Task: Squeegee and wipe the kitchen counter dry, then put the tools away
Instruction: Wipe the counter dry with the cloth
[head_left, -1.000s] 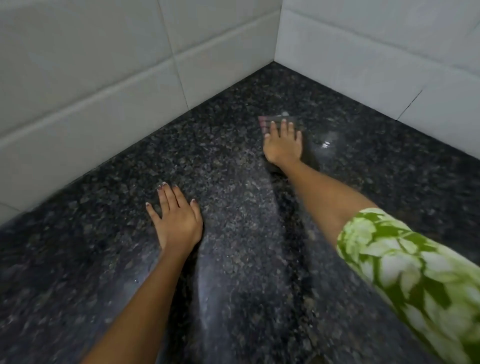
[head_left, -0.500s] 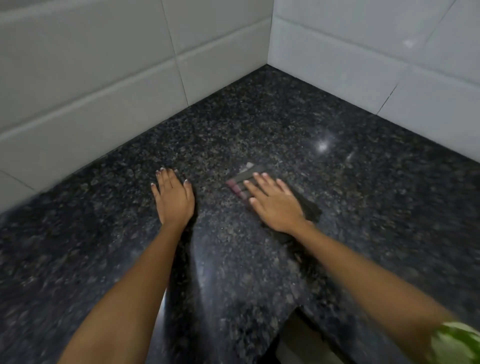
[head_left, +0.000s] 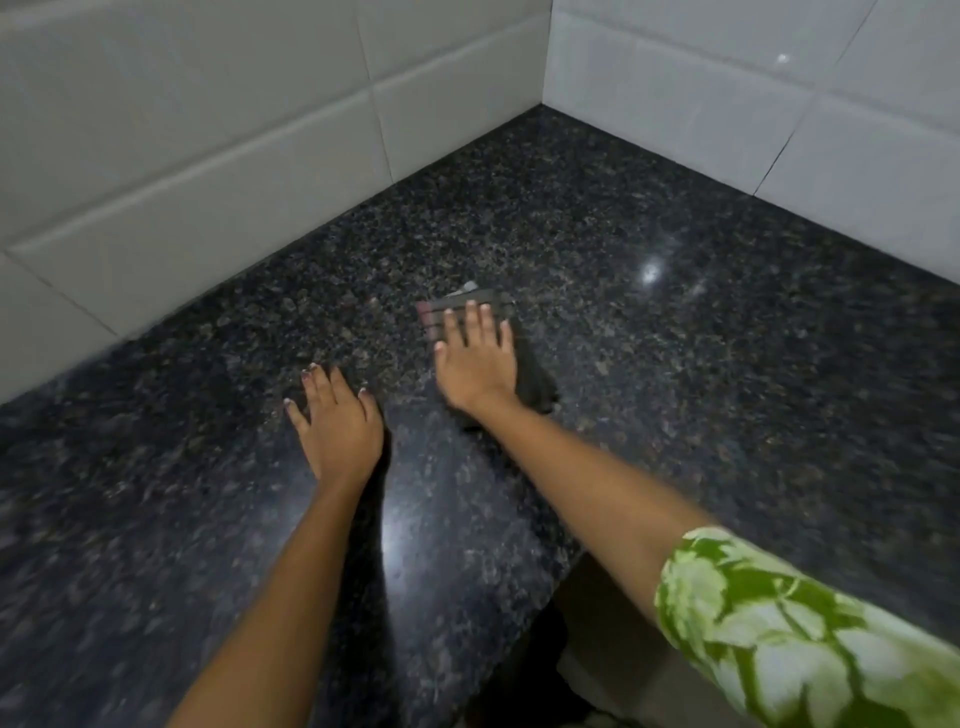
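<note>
The dark speckled bench (head_left: 675, 364) meets white wall tiles (head_left: 208, 156) at 12 o'clock. The left hand (head_left: 337, 426) lies spread flat; at its 2 o'clock, the right hand (head_left: 475, 358) presses flat, fingers spread, on a dark cloth (head_left: 535, 384).

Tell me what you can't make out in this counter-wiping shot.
- Cloth, head view: mostly hidden under the right hand; its full shape is unclear.
- Squeegee: none in view.
- Counter wetness: glare and motion blur prevent judging.
- Below the counter edge: dark, cut off by the bottom of the picture.
- Left hand: flat, nothing visible beneath it.
</note>
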